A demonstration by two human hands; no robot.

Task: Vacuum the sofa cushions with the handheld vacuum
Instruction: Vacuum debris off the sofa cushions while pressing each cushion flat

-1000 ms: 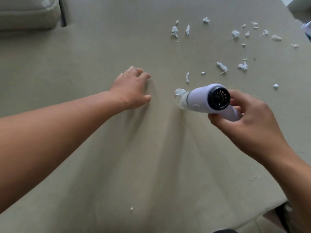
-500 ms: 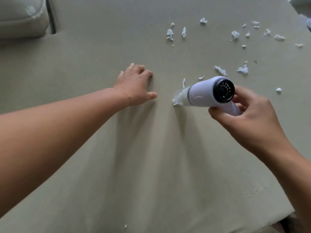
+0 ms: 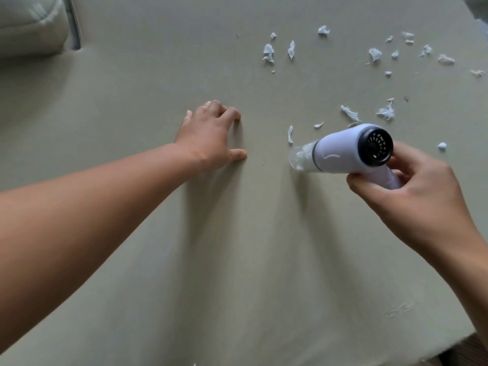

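Note:
The beige sofa seat cushion point(image 3: 211, 260) fills the view. My right hand point(image 3: 422, 202) grips the handle of a white handheld vacuum point(image 3: 340, 151) with a black rear vent. Its clear nozzle holds white scraps and touches the cushion, pointing left. My left hand point(image 3: 211, 136) rests flat on the cushion, fingers spread, about a hand's width left of the nozzle. Several white paper scraps point(image 3: 351, 114) lie scattered beyond the vacuum toward the upper right, one thin scrap point(image 3: 290, 134) just above the nozzle.
A pale back cushion point(image 3: 29, 25) sits at the upper left with a gap beside it. The cushion's front edge point(image 3: 449, 342) runs along the lower right, dark floor below. A light object shows at the top right corner.
The scrap that lay at the nozzle mouth is now inside the clear nozzle. My left hand has stayed pressed on the cushion; the vacuum has barely shifted.

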